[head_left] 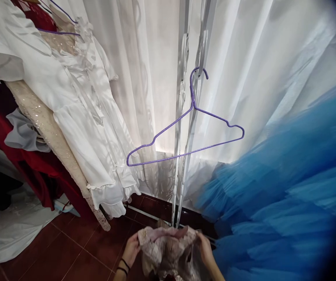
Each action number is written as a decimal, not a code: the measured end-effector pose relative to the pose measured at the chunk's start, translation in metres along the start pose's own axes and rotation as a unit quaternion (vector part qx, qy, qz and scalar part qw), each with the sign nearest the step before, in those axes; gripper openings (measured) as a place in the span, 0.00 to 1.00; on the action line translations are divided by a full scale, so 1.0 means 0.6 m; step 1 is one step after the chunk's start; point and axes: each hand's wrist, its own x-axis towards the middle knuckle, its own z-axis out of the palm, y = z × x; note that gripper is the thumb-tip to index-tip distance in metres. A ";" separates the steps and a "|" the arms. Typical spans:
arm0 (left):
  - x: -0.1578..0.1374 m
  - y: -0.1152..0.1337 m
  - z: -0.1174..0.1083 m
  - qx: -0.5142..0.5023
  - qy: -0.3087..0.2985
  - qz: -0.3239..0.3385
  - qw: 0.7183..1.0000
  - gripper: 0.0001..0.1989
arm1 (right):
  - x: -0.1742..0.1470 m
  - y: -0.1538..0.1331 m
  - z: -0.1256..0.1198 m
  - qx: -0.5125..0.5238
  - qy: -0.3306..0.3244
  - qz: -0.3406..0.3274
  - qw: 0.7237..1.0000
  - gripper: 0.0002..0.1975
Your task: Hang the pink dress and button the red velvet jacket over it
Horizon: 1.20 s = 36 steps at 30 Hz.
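Garment (168,253): there it was, low in view, beneath the purple hanger (193,104), its bottom part cut off!
Left hand (131,249): pinched one upper corner.
Right hand (205,249): gripped the opposite side, some fingers hidden behind the cloth.
Two-sided hold: probably served to spread the top edge.
Hook: hung at the white stand (182,175), likely for easy reach; exact catch point, hard to make out.

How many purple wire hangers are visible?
2: a bare purple hanger at centre; a partly covered purple hanger upper left, at the neckline of a white ruffled dress. More may be hidden.
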 end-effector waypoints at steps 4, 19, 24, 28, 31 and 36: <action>0.041 0.072 -0.023 -0.038 0.024 0.046 0.998 0.17 | 0.070 -0.064 0.004 0.049 0.007 0.014 0.999 0.12; -0.052 0.440 0.061 -0.013 0.101 0.487 0.868 0.21 | 0.067 -0.472 0.024 -0.123 0.082 -0.329 0.933 0.08; -0.050 0.489 0.093 -0.088 0.113 0.535 0.832 0.20 | 0.061 -0.522 0.039 -0.066 0.082 -0.347 0.932 0.07; -0.036 0.515 0.099 -0.169 0.092 0.508 0.839 0.19 | 0.050 -0.530 0.051 -0.042 0.049 -0.345 0.936 0.06; -0.026 0.519 0.087 -0.211 0.087 0.475 0.850 0.18 | 0.041 -0.523 0.055 -0.056 0.032 -0.332 0.941 0.03; -0.030 0.517 0.061 -0.181 0.097 0.412 0.888 0.19 | 0.055 -0.507 0.037 -0.037 0.032 -0.282 0.958 0.04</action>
